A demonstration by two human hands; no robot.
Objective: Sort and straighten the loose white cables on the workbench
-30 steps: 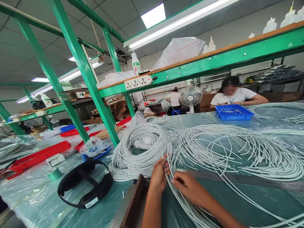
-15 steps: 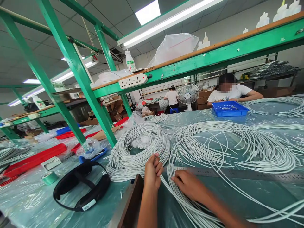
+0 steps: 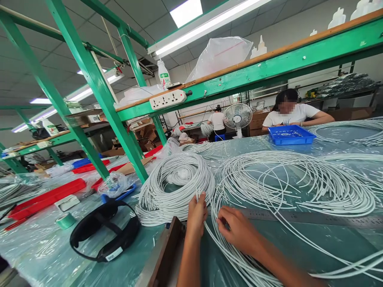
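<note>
My left hand point(image 3: 197, 215) is closed in a pinch, with a thin white cable end poking up from its fingertips. It is in front of a thick coil of white cable point(image 3: 158, 187). To its right, my right hand point(image 3: 235, 227) has its fingers curled closed above a strand bundle from a second, looser coil of white cables point(image 3: 239, 167). What the right fingers hold, if anything, is hidden. A steel ruler point(image 3: 299, 217) lies under and beside that looser coil. Close by my left forearm stands a brown metal-edged block point(image 3: 164, 255).
A black headset point(image 3: 104, 233) and green tape roll point(image 3: 66, 220) lie at left, near a red tray point(image 3: 48, 199). A blue tray point(image 3: 290, 135) sits before a co-worker point(image 3: 293, 111). A green shelf frame point(image 3: 98, 87) with a power strip point(image 3: 167, 99) spans overhead.
My left hand has shifted slightly right in view, and its fingers have turned a little. The right hand stays nearly in place, its fingers curled slightly more. The whole view has shifted slightly.
</note>
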